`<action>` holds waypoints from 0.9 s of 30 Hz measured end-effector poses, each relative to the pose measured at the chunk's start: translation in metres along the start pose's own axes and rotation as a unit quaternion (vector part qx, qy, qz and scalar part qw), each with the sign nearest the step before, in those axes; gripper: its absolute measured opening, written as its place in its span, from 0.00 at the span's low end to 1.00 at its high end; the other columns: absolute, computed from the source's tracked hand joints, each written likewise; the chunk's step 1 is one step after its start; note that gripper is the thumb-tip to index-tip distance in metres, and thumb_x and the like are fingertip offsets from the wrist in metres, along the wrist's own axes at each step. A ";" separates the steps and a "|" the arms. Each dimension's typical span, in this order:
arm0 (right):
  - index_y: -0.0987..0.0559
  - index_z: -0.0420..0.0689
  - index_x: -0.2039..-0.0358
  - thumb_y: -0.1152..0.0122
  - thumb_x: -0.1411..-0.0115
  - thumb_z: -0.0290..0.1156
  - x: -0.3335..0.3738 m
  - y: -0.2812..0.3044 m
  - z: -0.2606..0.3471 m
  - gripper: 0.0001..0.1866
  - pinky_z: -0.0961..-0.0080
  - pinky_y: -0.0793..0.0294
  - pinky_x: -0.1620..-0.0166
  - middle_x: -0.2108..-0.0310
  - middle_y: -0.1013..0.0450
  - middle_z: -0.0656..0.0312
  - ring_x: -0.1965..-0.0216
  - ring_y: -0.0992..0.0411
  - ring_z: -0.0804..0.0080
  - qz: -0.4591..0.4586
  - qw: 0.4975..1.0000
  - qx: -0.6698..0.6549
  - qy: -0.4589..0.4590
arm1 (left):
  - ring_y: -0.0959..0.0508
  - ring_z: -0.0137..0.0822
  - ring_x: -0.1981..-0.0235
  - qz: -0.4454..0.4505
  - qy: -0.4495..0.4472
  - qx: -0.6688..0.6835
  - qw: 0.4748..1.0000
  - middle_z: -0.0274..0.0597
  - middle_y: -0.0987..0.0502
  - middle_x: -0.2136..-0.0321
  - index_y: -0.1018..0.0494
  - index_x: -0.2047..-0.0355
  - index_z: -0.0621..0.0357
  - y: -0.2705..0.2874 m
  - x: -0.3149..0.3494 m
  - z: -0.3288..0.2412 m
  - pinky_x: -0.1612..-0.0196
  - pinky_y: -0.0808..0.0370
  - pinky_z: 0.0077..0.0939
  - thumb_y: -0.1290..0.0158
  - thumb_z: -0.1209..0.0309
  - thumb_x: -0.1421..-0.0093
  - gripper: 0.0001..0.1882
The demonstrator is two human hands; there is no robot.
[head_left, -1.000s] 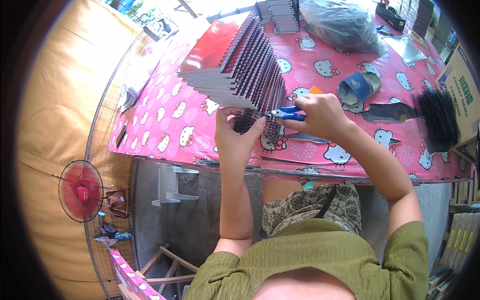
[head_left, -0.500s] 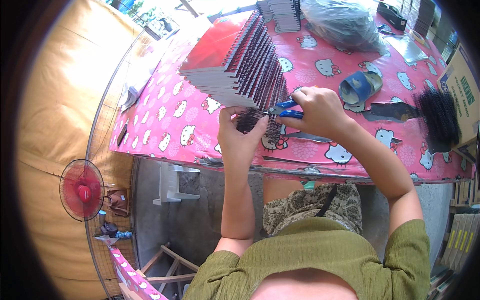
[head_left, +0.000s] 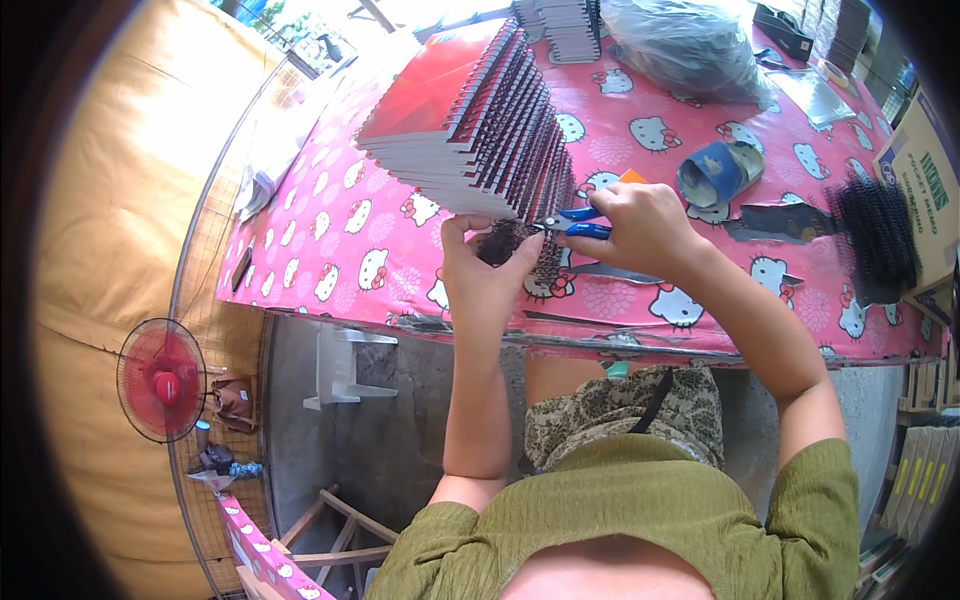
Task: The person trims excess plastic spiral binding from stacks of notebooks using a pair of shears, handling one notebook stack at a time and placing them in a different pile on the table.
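A tall stack of spiral notebooks with red covers stands on the table, its dark coil bindings facing right. At the near end of the stack, my left hand is curled with thumb and fingers around a dark bunch of coil ends. Wrapped in my right hand is a pair of blue-handled cutting pliers. Their small metal jaws point left and meet the coils beside my left thumb tip. Whether the jaws grip a wire is too small to tell.
A pink patterned tablecloth covers the table. Right of my hands sit a blue roll, a heap of black coils and a cardboard box. A plastic bag and more notebooks lie farther back. A red fan stands left.
My right hand and the pliers have shifted slightly right and toward me. A small orange piece now shows behind my right hand. My left hand has barely moved.
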State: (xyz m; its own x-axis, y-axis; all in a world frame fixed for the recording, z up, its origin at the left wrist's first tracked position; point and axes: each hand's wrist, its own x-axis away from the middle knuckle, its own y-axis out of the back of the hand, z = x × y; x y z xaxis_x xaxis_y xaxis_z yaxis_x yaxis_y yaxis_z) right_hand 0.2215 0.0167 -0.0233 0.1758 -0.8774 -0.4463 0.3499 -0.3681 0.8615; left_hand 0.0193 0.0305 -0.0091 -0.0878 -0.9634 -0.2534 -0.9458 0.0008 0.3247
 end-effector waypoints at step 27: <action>0.23 0.39 0.67 0.35 0.51 0.55 0.005 -0.008 0.001 0.28 0.65 0.26 0.64 0.70 0.25 0.54 0.67 0.25 0.58 -0.032 0.998 0.036 0.030 | 0.20 0.32 0.68 0.003 0.056 0.040 0.998 0.50 0.21 0.70 0.40 0.55 0.64 0.001 0.001 0.012 0.63 0.25 0.23 0.34 0.69 0.51 0.30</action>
State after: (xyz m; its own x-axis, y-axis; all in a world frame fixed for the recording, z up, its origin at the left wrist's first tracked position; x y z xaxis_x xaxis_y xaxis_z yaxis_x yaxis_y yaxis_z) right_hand 0.2183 0.0147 -0.0326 0.2105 -0.8319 -0.5135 0.2962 -0.4463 0.8444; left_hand 0.0144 0.0332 -0.0203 -0.0612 -0.9873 -0.1466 -0.9678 0.0228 0.2507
